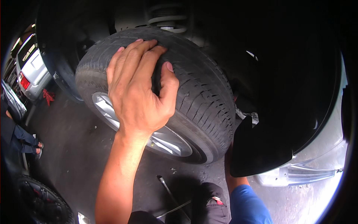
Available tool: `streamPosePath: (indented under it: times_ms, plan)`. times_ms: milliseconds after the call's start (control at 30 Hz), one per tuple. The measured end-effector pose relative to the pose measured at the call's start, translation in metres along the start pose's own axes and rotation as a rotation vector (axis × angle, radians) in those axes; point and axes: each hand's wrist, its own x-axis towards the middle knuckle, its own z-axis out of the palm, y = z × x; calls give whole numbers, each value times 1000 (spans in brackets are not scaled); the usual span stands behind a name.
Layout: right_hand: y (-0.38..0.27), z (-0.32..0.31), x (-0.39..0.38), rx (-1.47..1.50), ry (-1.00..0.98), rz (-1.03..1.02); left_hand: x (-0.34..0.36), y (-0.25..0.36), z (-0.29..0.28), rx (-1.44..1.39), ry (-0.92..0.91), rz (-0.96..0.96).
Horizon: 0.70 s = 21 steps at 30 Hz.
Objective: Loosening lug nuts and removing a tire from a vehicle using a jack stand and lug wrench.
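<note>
My left hand (143, 87) lies on the tread and upper sidewall of a black car tyre (203, 99), its fingers spread over the top and its thumb apart. The tyre sits on a silver spoked wheel rim (171, 143) inside a dark wheel arch, turned at an angle. Behind the tyre's right side goes my right forearm (236, 182), in a blue sleeve (250, 205). The tyre and the dark arch liner (257, 153) hide my right hand. Above the tyre shows a pale coil spring (167, 18).
On the floor near my legs lies a cross-shaped metal wheel wrench (169, 192). Another wheel (44, 201) rests at the lower left. A silver vehicle (35, 71) and a person's legs (28, 140) are at the far left. A silver bumper (309, 173) curves along the right.
</note>
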Motion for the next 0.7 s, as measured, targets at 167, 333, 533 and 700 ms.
streamPosePath:
  times_ms: [167,333,533,700]
  plan:
    - [8,0,-7,69,-29,29,1,-2,-2,18,-4,11]
    - [8,-2,-6,127,-60,50,1,-4,-6,44,-24,3]
    - [17,2,13,205,-128,60,0,1,-4,-7,-15,-10]
    - [20,1,5,264,-160,100,1,-3,-5,9,-6,-9]
